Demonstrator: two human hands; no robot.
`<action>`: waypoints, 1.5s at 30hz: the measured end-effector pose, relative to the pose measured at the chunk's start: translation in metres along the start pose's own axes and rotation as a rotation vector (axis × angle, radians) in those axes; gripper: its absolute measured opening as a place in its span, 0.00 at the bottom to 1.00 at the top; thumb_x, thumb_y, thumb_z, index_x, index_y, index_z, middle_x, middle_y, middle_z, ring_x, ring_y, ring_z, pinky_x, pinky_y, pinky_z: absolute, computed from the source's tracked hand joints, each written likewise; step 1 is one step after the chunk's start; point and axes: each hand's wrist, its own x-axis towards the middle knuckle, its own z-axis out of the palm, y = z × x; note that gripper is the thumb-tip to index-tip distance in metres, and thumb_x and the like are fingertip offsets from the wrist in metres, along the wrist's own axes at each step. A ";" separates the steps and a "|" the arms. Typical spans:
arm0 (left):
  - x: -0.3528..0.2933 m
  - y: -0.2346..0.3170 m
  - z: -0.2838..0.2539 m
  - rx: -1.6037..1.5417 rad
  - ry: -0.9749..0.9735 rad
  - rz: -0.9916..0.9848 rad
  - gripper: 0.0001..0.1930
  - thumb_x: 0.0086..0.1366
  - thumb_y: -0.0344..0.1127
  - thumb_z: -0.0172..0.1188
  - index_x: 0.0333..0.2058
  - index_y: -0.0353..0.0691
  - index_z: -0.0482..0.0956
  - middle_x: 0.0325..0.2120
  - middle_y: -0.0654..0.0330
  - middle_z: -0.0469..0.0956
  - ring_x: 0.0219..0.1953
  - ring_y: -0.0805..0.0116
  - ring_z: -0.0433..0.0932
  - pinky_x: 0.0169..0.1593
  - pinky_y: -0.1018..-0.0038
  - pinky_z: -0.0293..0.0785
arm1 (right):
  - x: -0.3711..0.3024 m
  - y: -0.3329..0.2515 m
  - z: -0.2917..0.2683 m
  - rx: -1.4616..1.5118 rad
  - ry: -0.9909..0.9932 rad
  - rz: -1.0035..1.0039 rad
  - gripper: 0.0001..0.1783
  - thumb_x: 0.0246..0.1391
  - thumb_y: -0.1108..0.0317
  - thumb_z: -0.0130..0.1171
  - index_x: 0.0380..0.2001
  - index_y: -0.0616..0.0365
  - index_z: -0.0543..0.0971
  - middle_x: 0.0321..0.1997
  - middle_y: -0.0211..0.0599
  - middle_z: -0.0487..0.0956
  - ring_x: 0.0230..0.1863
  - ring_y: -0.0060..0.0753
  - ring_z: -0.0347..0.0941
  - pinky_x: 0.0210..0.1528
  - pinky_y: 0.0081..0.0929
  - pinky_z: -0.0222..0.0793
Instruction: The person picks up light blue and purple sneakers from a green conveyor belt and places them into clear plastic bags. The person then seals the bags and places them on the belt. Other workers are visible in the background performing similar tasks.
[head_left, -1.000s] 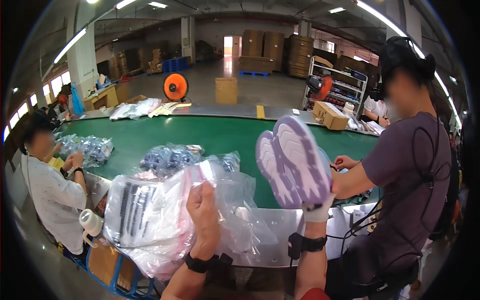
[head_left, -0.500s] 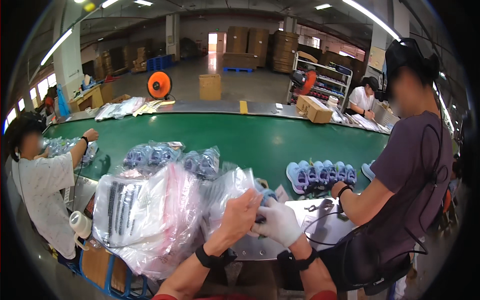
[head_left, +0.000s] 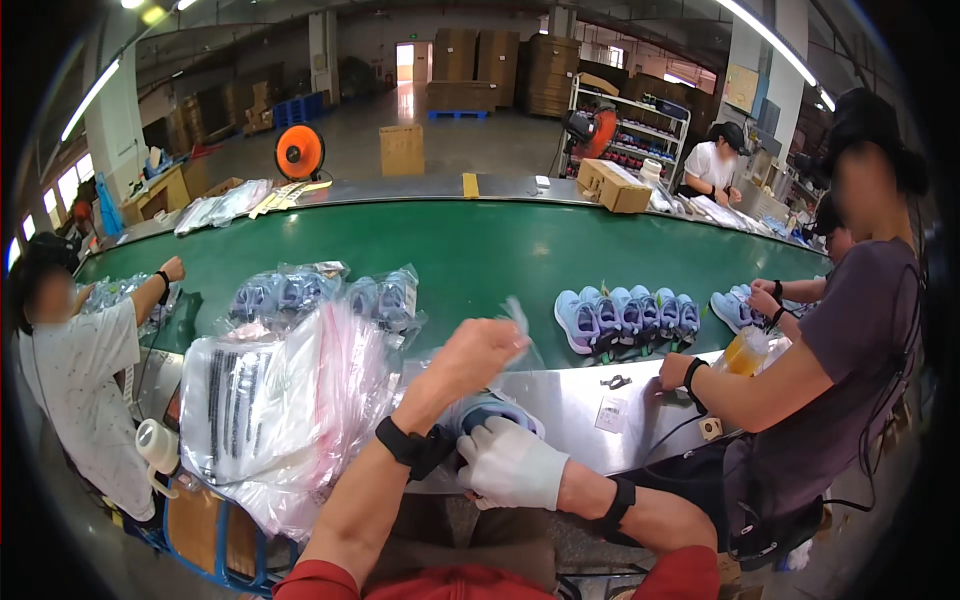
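Note:
My left hand (head_left: 484, 352), bare, is raised over the near edge of the work surface, its fingers closed on a clear plastic bag (head_left: 524, 352). Below it, my right hand (head_left: 512, 464) in a white glove grips a light blue shoe (head_left: 486, 408) near its opening; much of the shoe is hidden by the glove and my left forearm. Left of my arms lies a big pile of clear plastic bags (head_left: 325, 385). Bagged blue shoes (head_left: 290, 292) rest on the green belt beyond the pile. A row of unbagged light blue shoes (head_left: 625, 318) stands on the belt to the right.
The green conveyor belt (head_left: 450, 235) crosses ahead, with a metal ledge (head_left: 585, 400) on my side. A person in a dark shirt (head_left: 860, 310) works close on my right; another in a white shirt (head_left: 85, 365) is at left. A white flask (head_left: 157, 447) stands near the bag pile.
My left hand has risen away from my right, drawing the plastic bag up. My right hand has moved lower and left with the shoe. A yellow-orange item now shows by the right co-worker's arm.

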 end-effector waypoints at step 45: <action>-0.056 -0.012 0.010 -0.928 0.793 -0.475 0.09 0.67 0.38 0.53 0.40 0.39 0.72 0.34 0.65 0.73 0.35 0.76 0.73 0.39 0.77 0.73 | 0.026 0.143 0.089 1.200 0.401 0.771 0.23 0.56 0.49 0.52 0.43 0.58 0.77 0.36 0.39 0.81 0.38 0.41 0.76 0.40 0.35 0.71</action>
